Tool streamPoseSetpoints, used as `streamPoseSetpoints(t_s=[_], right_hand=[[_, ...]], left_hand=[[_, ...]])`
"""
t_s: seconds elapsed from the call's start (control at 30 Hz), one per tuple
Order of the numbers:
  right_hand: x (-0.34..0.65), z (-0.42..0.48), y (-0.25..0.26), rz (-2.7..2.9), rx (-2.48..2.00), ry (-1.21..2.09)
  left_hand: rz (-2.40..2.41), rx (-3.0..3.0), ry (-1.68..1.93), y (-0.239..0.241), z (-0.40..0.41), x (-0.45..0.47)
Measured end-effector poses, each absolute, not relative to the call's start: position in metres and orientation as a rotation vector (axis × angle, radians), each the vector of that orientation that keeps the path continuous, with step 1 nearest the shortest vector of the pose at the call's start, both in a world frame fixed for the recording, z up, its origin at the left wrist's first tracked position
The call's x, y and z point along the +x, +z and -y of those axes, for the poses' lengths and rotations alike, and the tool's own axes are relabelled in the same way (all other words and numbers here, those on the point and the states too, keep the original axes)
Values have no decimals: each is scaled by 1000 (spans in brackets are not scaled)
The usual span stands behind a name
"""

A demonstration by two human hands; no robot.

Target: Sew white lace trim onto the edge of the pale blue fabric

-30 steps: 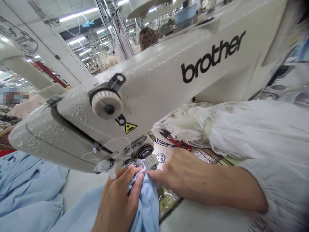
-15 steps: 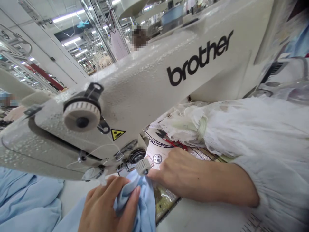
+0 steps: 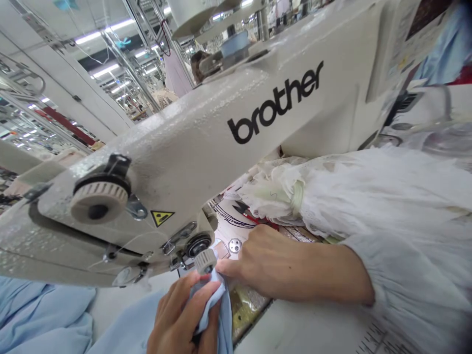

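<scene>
Where legible, "brother" [image 3: 276, 104] on sewing machine [image 3: 184, 147]

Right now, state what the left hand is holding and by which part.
The left hand pinches a bunched fold of soft pale blue cloth between fingers and thumb.

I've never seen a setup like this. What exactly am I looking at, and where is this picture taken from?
This view comes from a camera worn on a person's head, looking down at their hands. The big white machine is a Brother sewing machine. The left hand grips pale blue cloth just below the machine's front end. The right hand, in a lacy white sleeve, reaches in beside the cloth. Red-handled snips lie beyond the right hand.
</scene>
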State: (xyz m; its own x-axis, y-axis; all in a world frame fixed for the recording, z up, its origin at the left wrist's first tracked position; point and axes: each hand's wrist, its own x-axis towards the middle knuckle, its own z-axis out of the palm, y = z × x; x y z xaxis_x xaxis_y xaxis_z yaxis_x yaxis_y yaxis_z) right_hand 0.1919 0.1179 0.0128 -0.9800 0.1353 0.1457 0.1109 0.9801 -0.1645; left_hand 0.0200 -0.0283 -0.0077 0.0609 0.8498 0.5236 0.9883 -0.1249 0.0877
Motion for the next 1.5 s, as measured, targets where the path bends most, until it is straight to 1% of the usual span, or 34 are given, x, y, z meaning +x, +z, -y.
streamPoseSetpoints(t_s=[0.23, 0.5, 0.8, 1.0, 1.2, 1.4, 1.5], right_hand=[[190, -124, 6, 2911, -163, 283], [195, -122, 15, 2927, -266, 201], [196, -121, 16, 2926, -107, 447], [197, -121, 13, 2955, -91, 391], [196, -119, 17, 2962, -109, 436], [195, -120, 12, 2929, -138, 457], [195, -121, 10, 2914, -130, 428]], left_hand=[[1774, -2156, -572, -11, 32, 21], [1855, -2068, -600, -16, 35, 30], [1832, -2045, -589, -25, 36, 32], [1812, -2027, -655, -20, 32, 35], [1793, -2002, -561, -22, 32, 32], [1900, -2002, -582, -20, 30, 26], [1820, -2106, -479, -14, 25, 12]])
